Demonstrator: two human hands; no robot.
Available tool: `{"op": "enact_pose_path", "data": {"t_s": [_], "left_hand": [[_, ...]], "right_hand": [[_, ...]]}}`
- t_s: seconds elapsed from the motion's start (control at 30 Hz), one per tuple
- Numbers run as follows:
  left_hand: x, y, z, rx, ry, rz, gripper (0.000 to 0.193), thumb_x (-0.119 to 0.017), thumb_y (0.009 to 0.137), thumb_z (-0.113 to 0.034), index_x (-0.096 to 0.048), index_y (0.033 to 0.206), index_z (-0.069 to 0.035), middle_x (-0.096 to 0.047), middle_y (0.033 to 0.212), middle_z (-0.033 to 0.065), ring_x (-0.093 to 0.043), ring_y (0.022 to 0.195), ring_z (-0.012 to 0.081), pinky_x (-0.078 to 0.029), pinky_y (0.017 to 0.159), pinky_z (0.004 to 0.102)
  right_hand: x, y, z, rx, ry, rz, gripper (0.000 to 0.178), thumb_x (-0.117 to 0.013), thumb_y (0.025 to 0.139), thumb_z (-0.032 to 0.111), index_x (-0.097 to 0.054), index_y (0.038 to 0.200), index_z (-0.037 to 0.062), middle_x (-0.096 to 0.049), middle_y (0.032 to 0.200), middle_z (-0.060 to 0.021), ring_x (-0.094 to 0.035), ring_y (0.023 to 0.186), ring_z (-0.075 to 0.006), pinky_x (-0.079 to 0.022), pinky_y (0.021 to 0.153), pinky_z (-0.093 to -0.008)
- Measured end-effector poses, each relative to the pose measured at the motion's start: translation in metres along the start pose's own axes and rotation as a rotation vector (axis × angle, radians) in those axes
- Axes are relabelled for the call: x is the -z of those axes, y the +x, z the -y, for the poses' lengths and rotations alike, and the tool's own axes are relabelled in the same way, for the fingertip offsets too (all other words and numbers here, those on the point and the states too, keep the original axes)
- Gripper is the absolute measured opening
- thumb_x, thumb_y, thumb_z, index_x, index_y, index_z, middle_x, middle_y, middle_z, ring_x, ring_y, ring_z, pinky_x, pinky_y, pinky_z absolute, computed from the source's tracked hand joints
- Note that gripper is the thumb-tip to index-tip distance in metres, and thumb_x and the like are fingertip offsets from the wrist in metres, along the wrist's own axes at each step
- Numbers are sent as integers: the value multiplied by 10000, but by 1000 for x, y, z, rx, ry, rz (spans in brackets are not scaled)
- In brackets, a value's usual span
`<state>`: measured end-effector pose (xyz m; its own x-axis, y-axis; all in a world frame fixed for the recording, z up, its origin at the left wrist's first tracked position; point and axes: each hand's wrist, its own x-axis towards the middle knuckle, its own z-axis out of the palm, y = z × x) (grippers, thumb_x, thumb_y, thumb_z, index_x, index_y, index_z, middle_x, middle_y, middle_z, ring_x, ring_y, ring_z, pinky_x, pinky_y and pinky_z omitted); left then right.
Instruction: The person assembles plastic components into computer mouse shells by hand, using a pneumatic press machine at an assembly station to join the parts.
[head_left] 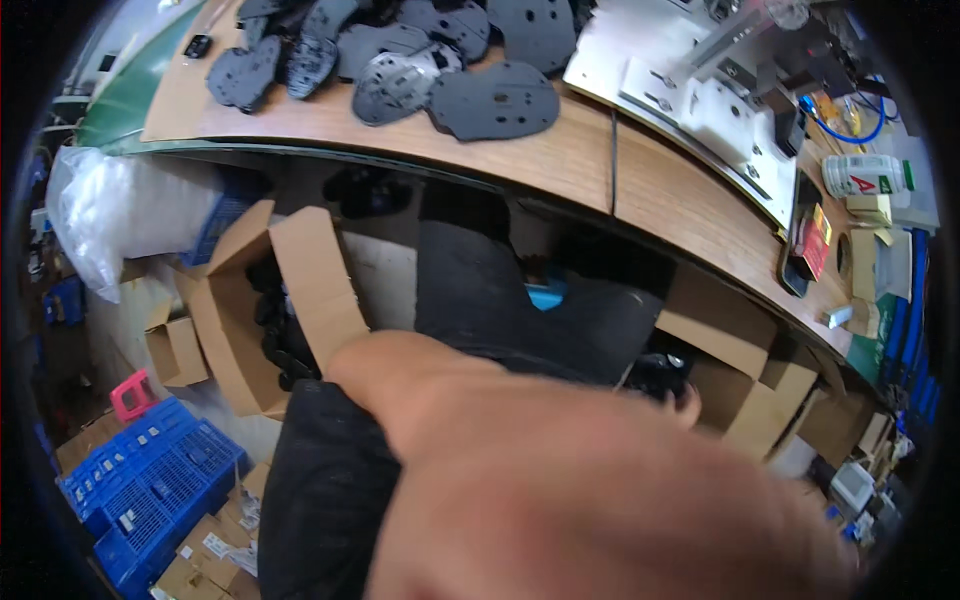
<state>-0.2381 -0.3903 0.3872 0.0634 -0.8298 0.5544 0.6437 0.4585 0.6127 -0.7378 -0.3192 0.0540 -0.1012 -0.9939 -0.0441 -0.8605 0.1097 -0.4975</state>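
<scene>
Black part (657,375) is at four o'clock, by the fingers of the right hand (688,406); I cannot tell either hand's grip; the blurred arm (600,490) blocks the view, so a blind grasp could slip.

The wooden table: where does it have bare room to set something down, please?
The wooden table is bare along its near edge: left of the dark seam, below the dark plates, and right of it, below the metal base. The far left side is crowded with plates, the right end with the red box and white bottle.
</scene>
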Motion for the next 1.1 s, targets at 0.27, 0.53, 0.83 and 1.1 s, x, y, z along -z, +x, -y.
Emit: {"op": "enact_pose_path", "data": {"t_s": [0.27, 0.53, 0.83, 1.1], "left_hand": [[-70, -24, -10, -243, 193, -633, 417, -496, 979, -442, -583, 921, -39, -636, 842, 99, -539, 689, 173, -463, 674, 264], [-47, -39, -55, -301, 486, -742, 370, -498, 994, -345, -592, 798, -46, -654, 723, 64, -527, 597, 147, -449, 627, 244], [171, -59, -61, -33, 1693, -145, 465, -657, 822, -40, -585, 1275, 42, -601, 1309, 211, -540, 1272, 374, -426, 1063, 420], [227, -46, -58, 13, 1804, 162, 623, -677, 838, -156, -470, 1391, 42, -506, 1392, 241, -471, 1320, 389, -389, 1086, 438]], "right_hand": [[-3, 36, 256, 338, 380, 269, 253, -683, 828, -9, -673, 1081, -4, -658, 1176, -161, -671, 979, -224, -543, 818, -314], [30, 98, 497, 1266, 502, 237, 231, -720, 759, 6, -700, 985, 45, -713, 1006, -102, -700, 896, -258, -574, 789, -341], [-19, 132, 583, 1250, -128, 203, 642, -738, 795, 202, -486, 1370, 68, -537, 1345, -161, -611, 1122, -321, -535, 893, -415], [2, 117, 604, 1150, -279, 239, 808, -807, 736, 228, -420, 1422, 51, -571, 1176, -164, -663, 962, -316, -545, 801, -390]]}}
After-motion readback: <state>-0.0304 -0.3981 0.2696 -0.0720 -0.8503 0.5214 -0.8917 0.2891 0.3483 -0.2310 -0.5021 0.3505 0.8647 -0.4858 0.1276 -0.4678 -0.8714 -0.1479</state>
